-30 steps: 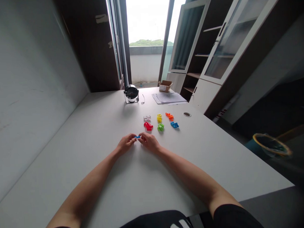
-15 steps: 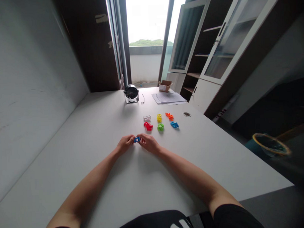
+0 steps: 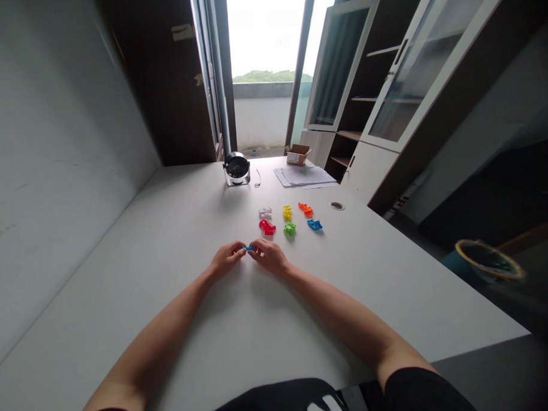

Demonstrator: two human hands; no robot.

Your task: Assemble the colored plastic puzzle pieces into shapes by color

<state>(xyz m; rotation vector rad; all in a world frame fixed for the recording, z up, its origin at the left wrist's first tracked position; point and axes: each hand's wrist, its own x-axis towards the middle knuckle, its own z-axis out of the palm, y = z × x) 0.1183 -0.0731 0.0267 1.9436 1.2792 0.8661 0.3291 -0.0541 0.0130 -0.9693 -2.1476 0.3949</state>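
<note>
A small blue piece point(image 3: 248, 248) is held between my two hands, above the white table point(image 3: 175, 209). My left hand point(image 3: 228, 258) pinches its left end, and my right hand point(image 3: 267, 255) grips its right end. Just beyond my right hand lie a red pile point(image 3: 267, 227) and a green pile point(image 3: 290, 229) of small plastic pieces, with a blue pile point(image 3: 315, 225) to their right. Behind these are white pieces point(image 3: 265, 212), yellow pieces point(image 3: 287, 213) and orange pieces point(image 3: 305, 210).
A round black device on a stand point(image 3: 237, 168) is at the table's back. Papers point(image 3: 305, 177) and an open cardboard box point(image 3: 298, 155) lie at the back right. A round hole point(image 3: 337, 206) is set in the tabletop near the right edge.
The blue piece has tilted between my fingers, so it now looks thin and flat rather than frame-shaped. Both hands have shifted slightly up and still hold it.
</note>
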